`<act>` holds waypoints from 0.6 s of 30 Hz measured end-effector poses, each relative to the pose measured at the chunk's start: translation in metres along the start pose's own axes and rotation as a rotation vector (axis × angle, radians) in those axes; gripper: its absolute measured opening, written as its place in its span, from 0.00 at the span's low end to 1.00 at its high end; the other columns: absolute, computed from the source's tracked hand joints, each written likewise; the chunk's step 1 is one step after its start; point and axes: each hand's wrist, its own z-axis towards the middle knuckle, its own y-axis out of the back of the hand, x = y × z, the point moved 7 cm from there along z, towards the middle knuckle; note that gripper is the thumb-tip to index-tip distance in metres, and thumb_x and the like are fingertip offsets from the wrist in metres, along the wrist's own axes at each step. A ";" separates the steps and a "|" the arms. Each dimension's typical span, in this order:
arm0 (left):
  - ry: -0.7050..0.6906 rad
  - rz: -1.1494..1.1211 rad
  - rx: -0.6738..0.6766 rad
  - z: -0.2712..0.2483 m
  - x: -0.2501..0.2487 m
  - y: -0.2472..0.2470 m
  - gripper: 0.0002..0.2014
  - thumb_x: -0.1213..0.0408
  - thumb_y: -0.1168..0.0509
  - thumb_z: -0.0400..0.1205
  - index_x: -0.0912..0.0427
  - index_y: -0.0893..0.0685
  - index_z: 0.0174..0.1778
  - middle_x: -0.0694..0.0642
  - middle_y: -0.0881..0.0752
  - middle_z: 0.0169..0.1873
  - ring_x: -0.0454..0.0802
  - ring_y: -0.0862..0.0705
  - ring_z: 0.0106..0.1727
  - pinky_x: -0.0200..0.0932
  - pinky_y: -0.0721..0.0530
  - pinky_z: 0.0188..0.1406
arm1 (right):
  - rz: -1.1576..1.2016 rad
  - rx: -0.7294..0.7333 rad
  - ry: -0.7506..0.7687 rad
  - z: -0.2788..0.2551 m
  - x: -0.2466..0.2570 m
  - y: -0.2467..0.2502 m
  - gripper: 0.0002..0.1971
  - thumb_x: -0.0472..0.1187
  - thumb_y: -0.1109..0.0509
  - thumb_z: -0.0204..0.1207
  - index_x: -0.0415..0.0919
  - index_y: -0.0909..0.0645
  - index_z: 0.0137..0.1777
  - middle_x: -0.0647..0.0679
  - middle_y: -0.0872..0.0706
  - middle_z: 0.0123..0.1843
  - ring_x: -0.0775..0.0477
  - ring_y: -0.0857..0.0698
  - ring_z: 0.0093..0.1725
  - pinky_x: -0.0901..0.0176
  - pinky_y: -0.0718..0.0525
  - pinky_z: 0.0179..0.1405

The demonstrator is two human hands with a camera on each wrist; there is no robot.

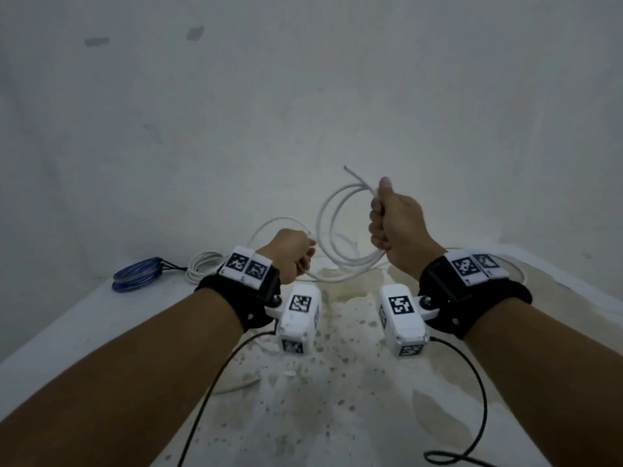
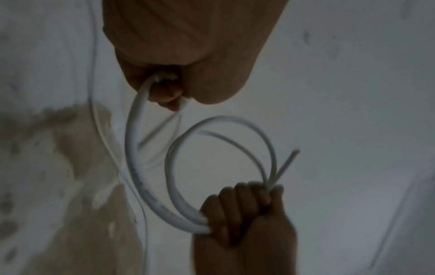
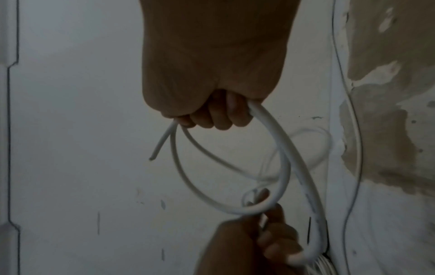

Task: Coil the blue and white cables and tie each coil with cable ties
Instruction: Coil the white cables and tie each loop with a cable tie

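My right hand (image 1: 387, 220) is raised over the table and grips a few loops of white cable (image 1: 328, 230), whose cut end sticks up past the thumb. The same loops (image 3: 277, 167) hang below the fist in the right wrist view. My left hand (image 1: 296, 256) sits lower and to the left, fingers curled round the running length of that white cable (image 2: 134, 148). A tied blue cable coil (image 1: 136, 276) lies flat at the table's far left. Beside it rests a small white coil (image 1: 204, 266).
The white table (image 1: 101, 318) has a stained, speckled patch (image 1: 337, 365) in the middle and meets a plain wall behind. Loose white cable trails along the right edge (image 1: 519, 269). Black sensor leads (image 1: 215, 382) hang from both wrist cameras across the near table.
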 end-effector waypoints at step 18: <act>-0.449 0.452 -0.025 -0.011 -0.046 0.038 0.13 0.62 0.32 0.83 0.68 0.10 0.39 0.48 0.26 0.12 0.47 0.29 0.18 0.35 0.33 0.18 | 0.029 0.270 -0.103 -0.011 -0.037 -0.058 0.20 0.56 0.38 0.85 0.38 0.19 0.47 0.53 0.41 0.21 0.54 0.45 0.19 0.66 0.45 0.18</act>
